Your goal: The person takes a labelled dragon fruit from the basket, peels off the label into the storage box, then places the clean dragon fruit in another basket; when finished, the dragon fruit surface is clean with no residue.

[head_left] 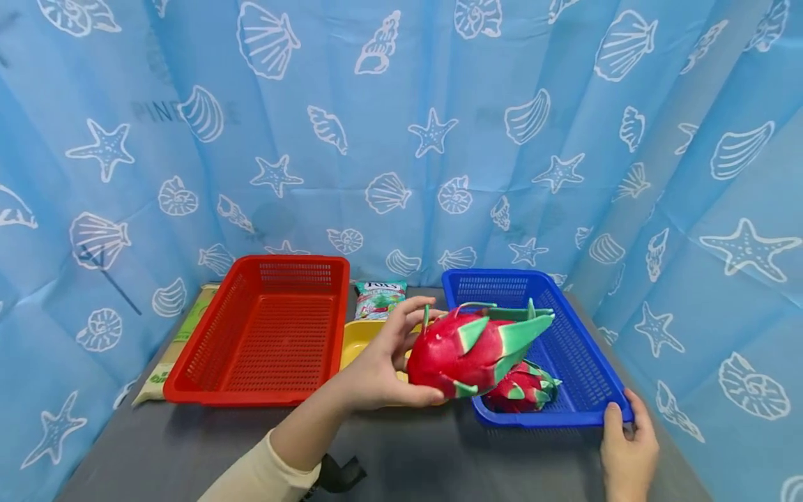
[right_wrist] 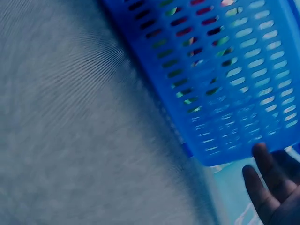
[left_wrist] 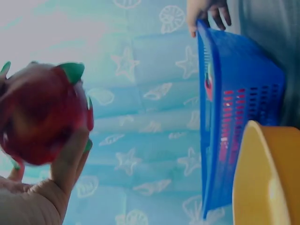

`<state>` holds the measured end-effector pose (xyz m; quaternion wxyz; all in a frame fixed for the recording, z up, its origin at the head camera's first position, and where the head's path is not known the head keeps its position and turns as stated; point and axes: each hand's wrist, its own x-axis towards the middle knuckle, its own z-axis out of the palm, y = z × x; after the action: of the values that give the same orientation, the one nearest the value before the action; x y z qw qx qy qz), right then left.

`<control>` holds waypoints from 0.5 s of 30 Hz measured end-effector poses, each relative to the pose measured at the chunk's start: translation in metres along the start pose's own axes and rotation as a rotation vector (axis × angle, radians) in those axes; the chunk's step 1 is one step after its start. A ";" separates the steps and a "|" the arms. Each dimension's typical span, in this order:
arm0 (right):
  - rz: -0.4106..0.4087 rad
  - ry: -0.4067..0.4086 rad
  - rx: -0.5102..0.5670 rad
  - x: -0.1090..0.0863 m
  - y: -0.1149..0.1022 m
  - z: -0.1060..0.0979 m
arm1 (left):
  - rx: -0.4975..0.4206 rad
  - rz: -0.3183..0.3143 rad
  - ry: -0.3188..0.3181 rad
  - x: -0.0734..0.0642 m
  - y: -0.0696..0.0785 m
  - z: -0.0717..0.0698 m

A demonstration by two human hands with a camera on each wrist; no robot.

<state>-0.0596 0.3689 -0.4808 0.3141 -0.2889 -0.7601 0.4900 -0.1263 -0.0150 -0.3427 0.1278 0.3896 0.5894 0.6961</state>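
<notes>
A red dragon fruit [head_left: 452, 352] with green-tipped scales is held up in my left hand [head_left: 379, 366], thumb beneath it and fingers on its far side. It hangs above the near left part of a blue basket [head_left: 552, 419]. Inside that basket, at its near left corner, lies another dragon fruit [head_left: 517, 392], partly covered by the held one. My right hand [head_left: 629, 446] pinches the basket's near right corner, with the thumb on the rim. In the left wrist view the held dragon fruit [left_wrist: 40, 117] looks blurred.
A red basket [head_left: 257, 398] stands on the left of the grey table [head_left: 414, 464]. Between the baskets is a yellow container [head_left: 356, 338], partly behind my left hand. Behind it lies a FOX'S packet [head_left: 379, 298]. A green and beige package [head_left: 182, 341] sits beside the red basket. A shell-patterned blue curtain [head_left: 401, 139] encloses the table.
</notes>
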 end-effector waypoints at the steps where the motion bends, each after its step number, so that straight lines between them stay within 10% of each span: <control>1: -0.009 0.015 0.013 0.000 0.001 0.001 | -0.018 -0.023 0.023 0.011 -0.002 0.003; 15: -0.059 0.025 0.122 -0.003 0.011 0.003 | -0.076 -0.358 0.377 0.138 -0.050 0.013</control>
<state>-0.0584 0.3685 -0.4928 0.3547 -0.2530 -0.7331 0.5223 -0.2226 0.0961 -0.3342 0.1515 0.1375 0.6359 0.7441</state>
